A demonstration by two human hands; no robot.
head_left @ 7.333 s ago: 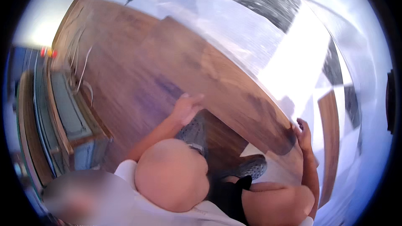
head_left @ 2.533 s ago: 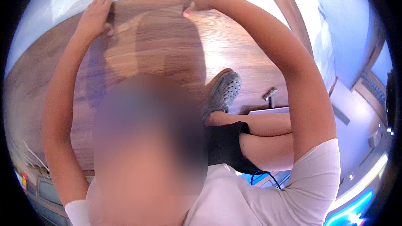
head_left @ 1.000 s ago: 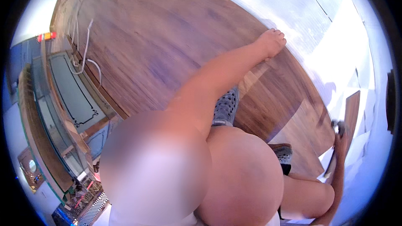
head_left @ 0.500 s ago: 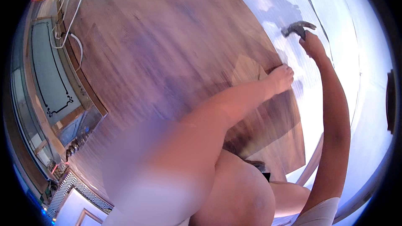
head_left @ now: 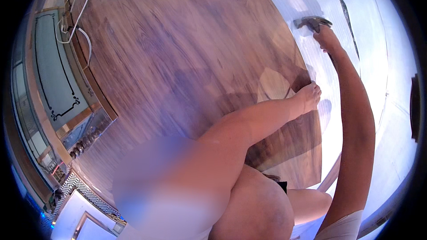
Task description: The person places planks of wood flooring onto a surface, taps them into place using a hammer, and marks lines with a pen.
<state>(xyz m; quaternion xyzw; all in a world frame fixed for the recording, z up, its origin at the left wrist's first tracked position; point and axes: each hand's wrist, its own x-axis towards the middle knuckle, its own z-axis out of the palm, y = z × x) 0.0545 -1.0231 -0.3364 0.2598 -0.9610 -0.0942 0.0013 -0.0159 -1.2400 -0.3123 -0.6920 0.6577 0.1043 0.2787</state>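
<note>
My right hand (head_left: 328, 39) grips a claw hammer (head_left: 315, 21) by its handle. The hammer's dark metal head is raised beyond the left hand, over the pale surface at the right. My left hand (head_left: 310, 97) rests at the right edge of a large wood-grain board (head_left: 178, 40), its fingers curled inward at that edge. Whether anything small sits between those fingers is hidden. My left arm reaches across the board from the lower middle, while my right arm comes up along the right side. My bent bare knee (head_left: 255, 204) is between the arms.
On the left stands a cabinet with a pale panel (head_left: 55, 69) edged in black scrollwork. White cables (head_left: 78, 15) hang over its far end. A checkered-trim piece with a white panel (head_left: 80, 209) is at lower left. A pale surface (head_left: 373, 31) with a dark gap runs along the right.
The hammer has moved up and farther from my left hand. My left hand stays at the board's edge, while the view has shifted slightly.
</note>
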